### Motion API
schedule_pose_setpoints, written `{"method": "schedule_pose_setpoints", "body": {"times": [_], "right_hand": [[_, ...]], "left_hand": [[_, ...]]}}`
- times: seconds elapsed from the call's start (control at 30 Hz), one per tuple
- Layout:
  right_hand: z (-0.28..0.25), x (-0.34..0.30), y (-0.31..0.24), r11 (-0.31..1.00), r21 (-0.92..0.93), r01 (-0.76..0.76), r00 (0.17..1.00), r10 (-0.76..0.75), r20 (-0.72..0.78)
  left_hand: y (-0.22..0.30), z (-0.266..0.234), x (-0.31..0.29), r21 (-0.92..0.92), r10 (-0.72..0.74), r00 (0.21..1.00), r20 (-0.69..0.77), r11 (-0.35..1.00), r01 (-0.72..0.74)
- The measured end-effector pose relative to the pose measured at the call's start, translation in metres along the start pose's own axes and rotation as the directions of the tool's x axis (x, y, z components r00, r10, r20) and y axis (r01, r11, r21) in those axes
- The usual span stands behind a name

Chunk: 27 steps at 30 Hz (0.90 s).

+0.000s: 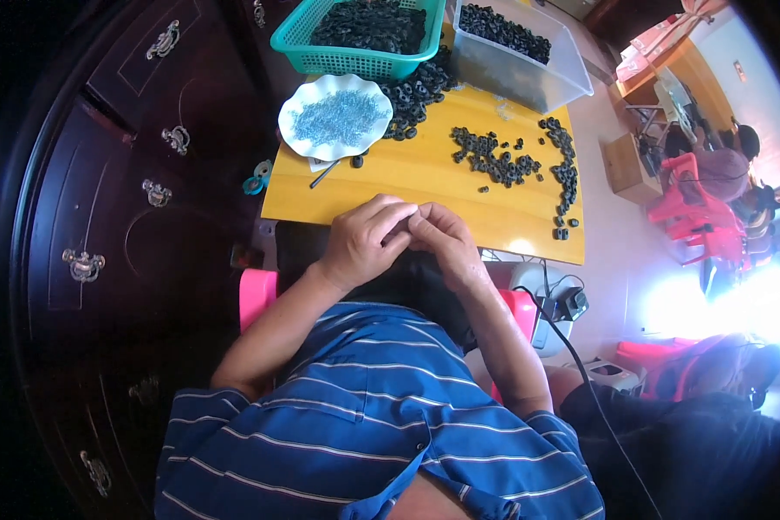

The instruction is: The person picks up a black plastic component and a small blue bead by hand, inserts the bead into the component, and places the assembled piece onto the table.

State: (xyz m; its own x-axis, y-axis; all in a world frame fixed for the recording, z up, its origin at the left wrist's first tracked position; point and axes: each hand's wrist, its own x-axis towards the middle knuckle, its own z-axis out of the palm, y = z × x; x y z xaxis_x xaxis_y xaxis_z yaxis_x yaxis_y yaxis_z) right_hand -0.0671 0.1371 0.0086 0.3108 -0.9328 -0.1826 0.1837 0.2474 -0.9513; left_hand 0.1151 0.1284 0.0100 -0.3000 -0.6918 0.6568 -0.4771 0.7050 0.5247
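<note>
At the near edge of the yellow table (321, 195), my left hand (366, 238) and my right hand (446, 241) meet, fingertips together. Both are closed in a pinch; whatever sits between the fingers is too small or hidden to name. Beyond them lie loose small black parts (503, 165), scattered right of the middle. A white scalloped plate (290, 130) holds many tiny clear-bluish pieces (338, 117). Next to the plate lie a thin dark rod (323, 175) and a larger pile of black parts (416, 100).
A green plastic basket (355, 65) and a clear plastic bin (520, 82), both with black parts, stand at the back. Dark drawers (130, 173) line the left side. A black cable (585, 373) hangs at the right, near pink chairs (689, 204). Another person (685, 425) sits at lower right.
</note>
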Motion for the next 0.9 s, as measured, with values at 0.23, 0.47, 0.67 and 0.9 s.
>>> {"method": "schedule_pose_setpoints", "body": {"times": [0.23,0.47,0.67,0.9], "right_hand": [[-0.013,0.061,-0.058,0.966,-0.195,0.170,0.974,-0.195,-0.119],[0.011,0.185,-0.143,0.873,-0.357,0.333,0.911,-0.396,-0.118],[-0.004,0.233,-0.174,0.827,-0.378,0.417,0.871,-0.483,-0.096],[-0.104,0.226,-0.101,0.435,-0.897,0.079,0.776,-0.592,-0.219]], "left_hand": [[-0.003,-0.004,-0.004,-0.141,-0.211,0.973,0.096,0.965,0.223],[-0.008,-0.007,-0.003,-0.178,-0.195,0.958,0.209,0.956,0.233],[-0.016,-0.019,0.000,-0.218,-0.297,0.904,0.306,0.903,0.371],[-0.022,-0.021,0.007,-0.239,-0.331,0.864,0.380,0.867,0.437]]}}
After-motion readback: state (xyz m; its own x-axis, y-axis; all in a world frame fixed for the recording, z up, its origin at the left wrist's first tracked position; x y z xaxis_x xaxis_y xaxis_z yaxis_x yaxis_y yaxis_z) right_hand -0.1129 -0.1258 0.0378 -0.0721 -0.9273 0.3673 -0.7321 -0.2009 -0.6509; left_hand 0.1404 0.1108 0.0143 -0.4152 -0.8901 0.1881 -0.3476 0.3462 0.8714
